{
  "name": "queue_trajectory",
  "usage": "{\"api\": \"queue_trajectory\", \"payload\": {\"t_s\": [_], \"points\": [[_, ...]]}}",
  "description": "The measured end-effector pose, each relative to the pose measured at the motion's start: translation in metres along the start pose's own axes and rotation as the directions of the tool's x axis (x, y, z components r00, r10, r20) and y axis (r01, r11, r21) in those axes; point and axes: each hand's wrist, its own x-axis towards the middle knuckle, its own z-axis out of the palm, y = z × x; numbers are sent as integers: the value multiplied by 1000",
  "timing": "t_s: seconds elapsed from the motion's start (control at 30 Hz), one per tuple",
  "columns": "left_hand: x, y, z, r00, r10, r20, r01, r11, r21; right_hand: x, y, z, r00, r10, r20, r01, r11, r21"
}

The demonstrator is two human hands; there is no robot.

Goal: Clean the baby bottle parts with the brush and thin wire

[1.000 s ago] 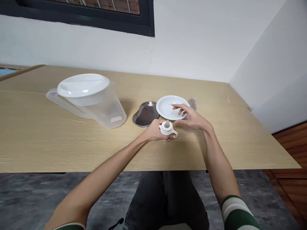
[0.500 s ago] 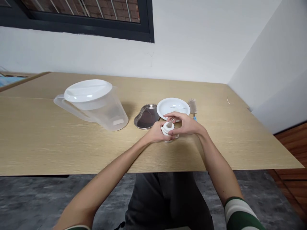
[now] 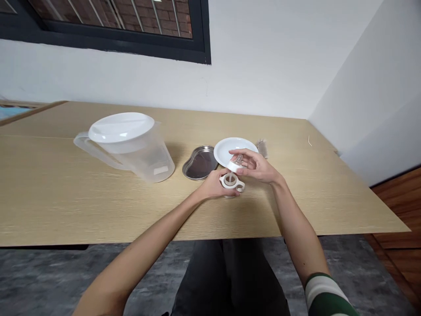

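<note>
A green-and-white striped sleeve (image 3: pixel 324 296) is seen at lower right. Dark grey trousers (image 3: pixel 230 278) are worn, at bottom centre.

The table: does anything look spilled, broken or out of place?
Nothing stands out. The lidded jug stands upright, the steel tray and plate look undamaged, and no spill shows on the table. The left hand holds a white ring, the right hand a clear teat.
</note>
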Motion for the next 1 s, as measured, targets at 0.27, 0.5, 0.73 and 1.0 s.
{"api": "queue_trajectory", "payload": {"t_s": [0.27,0.5,0.73,1.0], "points": [[-2,4,-3,995,97,-30,-98,993,-60,5,11,1,996,77,-45,-79,996,-52],[-4,11,1,986,103,-133,-114,991,-72,6,7,4,992,107,-59,-111,992,-68],[-7,20,2,989,81,-124,-90,993,-70,8,4,8,992,107,-60,-114,984,-138],[-7,20,3,988,70,-135,-79,995,-66,18,19,23,961,224,-164,-214,974,77]]}}
